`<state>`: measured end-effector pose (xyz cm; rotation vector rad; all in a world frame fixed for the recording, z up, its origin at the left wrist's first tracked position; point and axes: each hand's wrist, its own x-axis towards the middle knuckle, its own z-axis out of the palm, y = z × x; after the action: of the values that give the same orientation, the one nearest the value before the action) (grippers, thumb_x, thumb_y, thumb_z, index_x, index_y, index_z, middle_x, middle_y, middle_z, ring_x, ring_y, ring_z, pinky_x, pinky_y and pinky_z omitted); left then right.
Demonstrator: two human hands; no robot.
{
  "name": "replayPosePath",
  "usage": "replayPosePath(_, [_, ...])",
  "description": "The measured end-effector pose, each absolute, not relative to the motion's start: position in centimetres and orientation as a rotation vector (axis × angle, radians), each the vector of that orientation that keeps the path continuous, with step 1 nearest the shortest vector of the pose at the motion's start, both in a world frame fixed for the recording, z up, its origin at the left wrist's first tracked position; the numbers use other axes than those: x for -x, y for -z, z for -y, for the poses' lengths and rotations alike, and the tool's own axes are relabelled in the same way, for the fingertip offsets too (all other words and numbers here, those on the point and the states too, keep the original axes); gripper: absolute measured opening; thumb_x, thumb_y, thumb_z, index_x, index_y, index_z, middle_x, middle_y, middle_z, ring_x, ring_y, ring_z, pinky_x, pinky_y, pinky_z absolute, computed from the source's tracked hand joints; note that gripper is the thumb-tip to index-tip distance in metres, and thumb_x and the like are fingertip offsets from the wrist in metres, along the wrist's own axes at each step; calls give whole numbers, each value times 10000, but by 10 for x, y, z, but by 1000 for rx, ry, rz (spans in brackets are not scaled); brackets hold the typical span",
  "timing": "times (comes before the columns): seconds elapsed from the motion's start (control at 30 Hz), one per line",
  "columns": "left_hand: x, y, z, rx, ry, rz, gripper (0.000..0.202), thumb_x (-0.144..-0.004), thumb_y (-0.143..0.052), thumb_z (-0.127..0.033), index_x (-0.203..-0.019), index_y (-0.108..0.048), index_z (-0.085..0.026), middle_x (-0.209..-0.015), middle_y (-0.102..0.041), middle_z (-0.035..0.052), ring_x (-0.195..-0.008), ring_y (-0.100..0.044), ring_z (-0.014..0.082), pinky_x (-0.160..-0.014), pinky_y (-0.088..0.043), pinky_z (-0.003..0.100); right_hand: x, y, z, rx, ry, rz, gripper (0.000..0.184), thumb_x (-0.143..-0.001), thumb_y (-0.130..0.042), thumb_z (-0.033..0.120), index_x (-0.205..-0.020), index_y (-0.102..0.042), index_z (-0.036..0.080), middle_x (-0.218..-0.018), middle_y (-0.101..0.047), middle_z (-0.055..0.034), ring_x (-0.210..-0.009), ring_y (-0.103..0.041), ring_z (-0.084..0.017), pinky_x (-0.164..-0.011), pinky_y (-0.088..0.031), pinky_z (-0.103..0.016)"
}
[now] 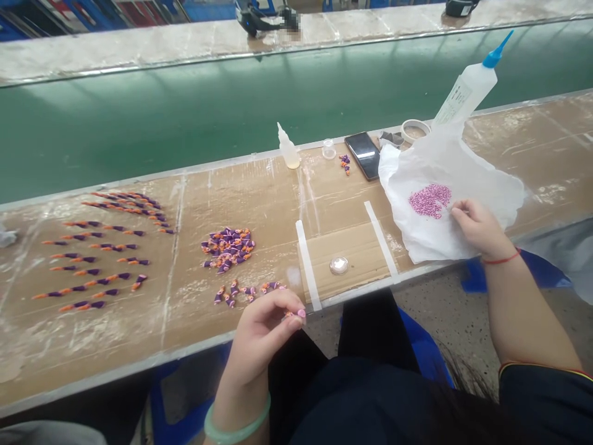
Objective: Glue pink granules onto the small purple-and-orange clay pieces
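Note:
My left hand point(271, 330) pinches a small figure piece point(301, 313) with a pink end between thumb and forefinger, just off the table's front edge. My right hand point(482, 227) has its fingertips pressed together at the right side of a heap of tiny pink bits point(428, 201). Whatever those fingertips hold is too small to make out. The bits lie on a crumpled white sheet point(417, 238). Between my hands, a small round dish of clear material point(338, 266) sits on a taped cardboard piece point(365, 244). A pile of purple and orange pieces point(231, 244) lies beyond my left hand.
Rows of orange-purple pieces point(92, 253) spread over the left side. Along the far edge stand a small dropper bottle point(290, 151), a clear cup point(328, 149), a phone point(364, 156), a tape roll point(416, 130) and a large blue-tipped bottle point(467, 93). Beyond runs a green belt point(185, 117).

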<state>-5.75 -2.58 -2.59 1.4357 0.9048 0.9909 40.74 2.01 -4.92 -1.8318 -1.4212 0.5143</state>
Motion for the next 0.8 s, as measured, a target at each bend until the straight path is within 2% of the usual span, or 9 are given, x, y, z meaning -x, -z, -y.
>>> replayPosePath(0.1, [55, 28, 26, -1451, -997, -849, 105, -877, -725, -261, -810, -716, -181, -682, -668, 39, -618, -592, 142, -626, -516, 255, -389, 36, -8, 1645, -714, 1297, 281, -848, -570, 514, -807, -493, 247, -853, -549, -53, -766, -504, -195, -714, -460, -357])
replayPosePath(0.23, [30, 24, 26, -1463, -1020, -732, 83, -880, -713, -228, -811, -697, -186, -676, -643, 24, -637, -583, 135, -605, -484, 236, -354, 19, 7, 1429, -896, 1213, 335, -849, -612, 555, -827, -480, 247, -890, -514, -40, -865, -530, -190, -722, -468, -320])
replayPosePath(0.33, [-3, 13, 25, -1491, -1008, -621, 62, -862, -720, -211, -815, -691, -181, -691, -650, 25, -641, -582, 127, -615, -479, 235, -323, 8, 19, 1244, -1035, 1210, 252, -895, -638, 462, -841, -523, 244, -883, -498, -34, -851, -508, -174, -751, -466, -311])
replayPosePath(0.43, [-36, 2, 23, -1469, -953, -545, 77, -835, -735, -220, -802, -694, -163, -685, -639, 28, -595, -548, 110, -581, -458, 233, -291, -1, 31, 1077, -1092, 1335, 115, -971, -583, 313, -891, -548, 238, -911, -496, -38, -890, -500, -167, -797, -455, -307])
replayPosePath(0.6, [-64, 2, 22, -1194, -959, -647, 146, -838, -740, -297, -857, -746, -152, -677, -628, 23, -568, -513, 96, -524, -427, 217, -253, -14, 41, 1033, -880, 1691, 94, -1008, -482, 164, -935, -502, 220, -969, -507, -46, -959, -514, -163, -823, -440, -313])
replayPosePath(0.8, [-66, 12, 32, -1019, -979, -662, 326, -839, -743, -264, -1148, -760, -164, -680, -579, -13, -580, -481, 82, -548, -446, 214, -236, -11, 36, 1116, -474, 1857, 115, -949, -498, 84, -943, -484, 199, -980, -542, -57, -946, -532, -174, -832, -433, -342])
